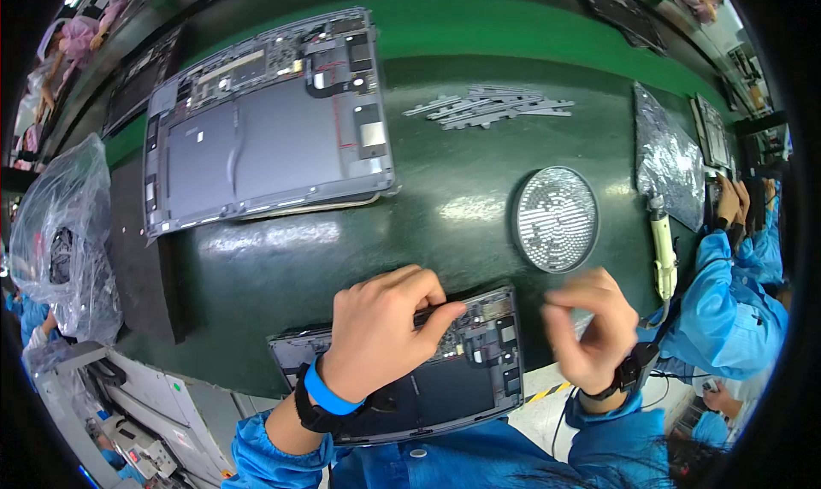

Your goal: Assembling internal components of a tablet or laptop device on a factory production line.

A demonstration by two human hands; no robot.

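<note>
An open laptop base (453, 395) with a dark battery area and exposed circuit boards lies along the near edge of the bench. My left hand (385, 322) is over its far side, fingers curled and thumb pressed in near the far edge. Whatever is between thumb and fingers is hidden. Just right of the laptop base, my right hand (596, 326) hangs raised, thumb and forefinger drawn together in a pinch. Its fingertips are blurred, so I cannot see what they hold. Beyond it sits a round dish (558, 220) of small silvery screws.
A larger laptop base (274, 138) sits raised at far left. Grey strips (487, 106) lie mid-bench, a plastic bag (64, 250) at left. Right of the dish are a silvery bag (667, 156), a cabled electric screwdriver (663, 254) and a co-worker's blue sleeve (714, 309).
</note>
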